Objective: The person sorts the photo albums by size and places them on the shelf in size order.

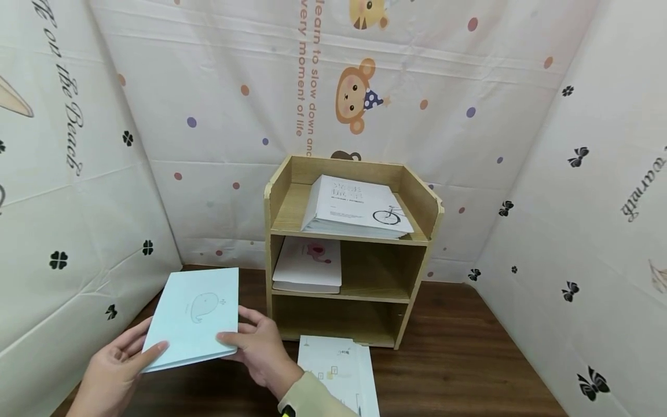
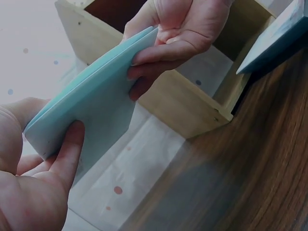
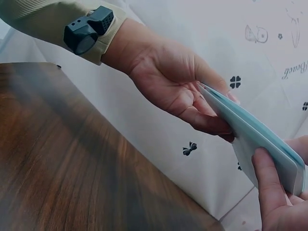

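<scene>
Both hands hold a small stack of light blue notebooks (image 1: 182, 315) with a whale drawing on the top cover, raised over the left of the table. My left hand (image 1: 114, 362) grips the near left corner, thumb on the cover and fingers beneath. At the right edge, my right hand (image 1: 263, 347) pinches the notebooks between thumb on top and fingers below. In the left wrist view, the covers (image 2: 96, 77) show edge-on, slightly apart. The right wrist view shows the fingers (image 3: 207, 120) of the right hand under the lower cover.
A three-level wooden shelf (image 1: 346, 298) stands at the back. White bicycle-print books (image 1: 359, 202) lie on top; white notebooks with a pink elephant (image 1: 307, 263) lie on the middle level. White booklets (image 1: 339, 370) lie before it on the brown table (image 1: 458, 353). Printed cloth (image 1: 219, 145) surrounds the table.
</scene>
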Motion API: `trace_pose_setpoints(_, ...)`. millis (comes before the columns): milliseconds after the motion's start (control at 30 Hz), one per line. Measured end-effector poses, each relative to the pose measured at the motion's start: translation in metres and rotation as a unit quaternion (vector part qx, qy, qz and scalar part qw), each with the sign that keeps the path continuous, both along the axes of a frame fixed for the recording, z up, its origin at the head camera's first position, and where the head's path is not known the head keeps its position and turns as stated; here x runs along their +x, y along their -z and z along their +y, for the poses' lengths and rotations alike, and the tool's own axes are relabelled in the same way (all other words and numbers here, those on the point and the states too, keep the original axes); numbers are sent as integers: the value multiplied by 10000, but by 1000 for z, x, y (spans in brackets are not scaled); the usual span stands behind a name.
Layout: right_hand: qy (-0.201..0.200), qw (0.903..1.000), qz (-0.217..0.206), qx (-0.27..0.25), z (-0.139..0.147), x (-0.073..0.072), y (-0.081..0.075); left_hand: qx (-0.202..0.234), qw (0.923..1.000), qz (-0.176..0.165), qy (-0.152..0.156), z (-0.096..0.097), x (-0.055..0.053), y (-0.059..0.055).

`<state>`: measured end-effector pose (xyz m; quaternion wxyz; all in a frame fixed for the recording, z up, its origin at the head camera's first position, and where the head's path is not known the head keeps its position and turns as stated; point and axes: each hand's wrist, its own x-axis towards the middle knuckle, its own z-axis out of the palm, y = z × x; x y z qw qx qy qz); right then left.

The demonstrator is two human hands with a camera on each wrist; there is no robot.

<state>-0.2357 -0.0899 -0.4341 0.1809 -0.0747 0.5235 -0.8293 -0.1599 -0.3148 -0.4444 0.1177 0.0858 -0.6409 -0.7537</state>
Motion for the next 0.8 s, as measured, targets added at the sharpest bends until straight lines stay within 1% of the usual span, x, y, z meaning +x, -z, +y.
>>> trace_pose_setpoints(100,-51,10000,29,-12,3,2,-3,-50,9999,-102,16,1,3,-3)
trace_pose_setpoints(200,-73,10000,55,-3,7,5,-6,-205,9990,-396,-35,1,4,-7)
trace_pose_setpoints(300,-125,9999,118,-19,12,8,-8,-284,9984,-498,-29,3,4,-9)
trace_pose_setpoints(433,-212,9996,193,-51,18,11,-9,-273,9984,-489,-1,6,6,-12)
trace_pose_setpoints(600,-242,9994,235,-16,26,15,-12,-344,9970,-684,79,9,8,-18)
trace_pose_setpoints(800,-248,9993,270,8,33,20,-16,-293,9974,-646,129,11,10,-19)
